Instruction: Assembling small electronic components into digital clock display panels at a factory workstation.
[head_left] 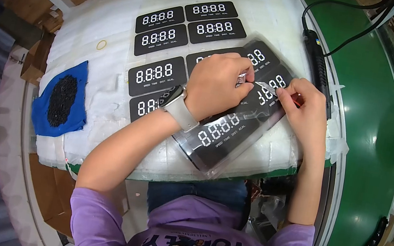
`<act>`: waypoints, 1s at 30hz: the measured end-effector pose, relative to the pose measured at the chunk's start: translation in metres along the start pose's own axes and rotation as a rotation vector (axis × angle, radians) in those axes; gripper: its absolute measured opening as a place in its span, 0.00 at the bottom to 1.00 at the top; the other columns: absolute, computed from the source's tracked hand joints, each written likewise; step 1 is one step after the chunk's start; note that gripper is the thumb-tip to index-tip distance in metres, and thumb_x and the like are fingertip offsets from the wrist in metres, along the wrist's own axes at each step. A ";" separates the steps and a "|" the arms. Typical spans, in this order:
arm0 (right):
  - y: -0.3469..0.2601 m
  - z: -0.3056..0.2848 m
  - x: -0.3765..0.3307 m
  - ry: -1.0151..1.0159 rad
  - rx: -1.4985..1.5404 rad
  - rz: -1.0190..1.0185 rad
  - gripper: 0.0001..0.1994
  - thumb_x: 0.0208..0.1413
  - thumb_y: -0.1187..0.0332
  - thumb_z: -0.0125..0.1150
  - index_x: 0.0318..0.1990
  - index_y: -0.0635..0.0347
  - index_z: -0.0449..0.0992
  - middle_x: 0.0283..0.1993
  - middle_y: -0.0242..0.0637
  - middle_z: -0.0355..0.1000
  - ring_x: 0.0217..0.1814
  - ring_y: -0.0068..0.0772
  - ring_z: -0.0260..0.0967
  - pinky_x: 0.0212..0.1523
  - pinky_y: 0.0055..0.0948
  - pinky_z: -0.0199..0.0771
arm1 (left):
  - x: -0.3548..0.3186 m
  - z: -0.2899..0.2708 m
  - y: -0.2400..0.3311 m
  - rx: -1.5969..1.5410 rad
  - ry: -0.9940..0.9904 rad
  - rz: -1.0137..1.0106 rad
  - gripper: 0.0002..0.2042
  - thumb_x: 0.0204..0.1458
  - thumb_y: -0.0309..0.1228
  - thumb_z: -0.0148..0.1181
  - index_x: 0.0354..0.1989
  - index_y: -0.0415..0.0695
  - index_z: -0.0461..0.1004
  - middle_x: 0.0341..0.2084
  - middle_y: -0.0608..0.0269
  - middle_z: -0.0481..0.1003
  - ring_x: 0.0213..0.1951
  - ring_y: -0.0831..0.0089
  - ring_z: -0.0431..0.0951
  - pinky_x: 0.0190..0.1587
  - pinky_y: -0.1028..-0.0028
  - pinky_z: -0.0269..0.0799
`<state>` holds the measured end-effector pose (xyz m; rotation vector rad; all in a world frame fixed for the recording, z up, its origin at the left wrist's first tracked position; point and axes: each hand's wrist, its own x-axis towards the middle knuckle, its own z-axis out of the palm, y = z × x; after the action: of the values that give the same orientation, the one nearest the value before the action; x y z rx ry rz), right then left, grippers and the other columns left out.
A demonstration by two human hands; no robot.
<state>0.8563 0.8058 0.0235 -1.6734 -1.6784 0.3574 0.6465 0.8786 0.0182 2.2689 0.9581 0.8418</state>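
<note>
A clear plastic film wraps or covers a sheet of black display panels with white digits, lying at a slant near the table's front edge. Over this sheet my left hand, with a watch on its wrist, is closed in a pinch; something small and shiny shows at its fingertips, too hidden to name. Pinched in my right hand is a pointed silver tool, its tip toward the left fingers. A bit of red shows under the right palm. Several separate black display panels lie to the left and behind, some partly covered by my left arm.
White padding covers the table. At its left lies a blue cloth with a heap of small black pieces; a yellow rubber band is farther back. A black corded tool lies along the right, beside a green surface.
</note>
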 end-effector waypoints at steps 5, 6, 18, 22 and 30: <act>-0.001 0.000 -0.001 -0.006 0.020 -0.033 0.11 0.52 0.70 0.70 0.27 0.67 0.73 0.27 0.45 0.70 0.25 0.47 0.70 0.29 0.38 0.68 | -0.001 0.001 0.001 0.046 0.043 0.046 0.07 0.45 0.27 0.69 0.30 0.41 0.78 0.25 0.58 0.77 0.27 0.61 0.77 0.31 0.66 0.71; -0.002 0.000 -0.001 0.000 0.015 -0.037 0.11 0.52 0.70 0.69 0.27 0.67 0.73 0.27 0.45 0.70 0.26 0.47 0.70 0.29 0.38 0.68 | -0.001 0.002 0.001 0.047 0.042 0.045 0.07 0.45 0.27 0.69 0.30 0.41 0.78 0.25 0.58 0.77 0.27 0.61 0.77 0.31 0.66 0.71; -0.002 0.004 -0.005 -0.002 0.043 -0.170 0.10 0.52 0.70 0.70 0.28 0.65 0.74 0.27 0.41 0.68 0.26 0.47 0.71 0.28 0.37 0.69 | -0.006 0.006 0.004 0.067 0.073 0.102 0.10 0.46 0.25 0.70 0.38 0.48 0.83 0.33 0.62 0.76 0.29 0.62 0.77 0.33 0.65 0.72; -0.001 0.006 -0.007 0.024 -0.004 -0.227 0.09 0.52 0.71 0.69 0.27 0.64 0.74 0.27 0.39 0.68 0.25 0.45 0.71 0.27 0.37 0.69 | -0.006 0.005 0.002 0.060 0.070 0.129 0.07 0.47 0.25 0.70 0.35 0.47 0.83 0.32 0.62 0.76 0.29 0.62 0.78 0.33 0.66 0.72; -0.005 0.009 -0.010 0.154 -0.216 -0.458 0.09 0.49 0.72 0.71 0.26 0.60 0.74 0.28 0.35 0.68 0.20 0.40 0.70 0.20 0.36 0.68 | -0.007 0.004 0.001 0.045 0.077 0.170 0.06 0.47 0.26 0.70 0.34 0.47 0.81 0.31 0.63 0.76 0.29 0.62 0.78 0.31 0.66 0.72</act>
<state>0.8454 0.7985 0.0179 -1.3630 -1.9669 -0.1740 0.6461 0.8715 0.0139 2.3977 0.8329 0.9961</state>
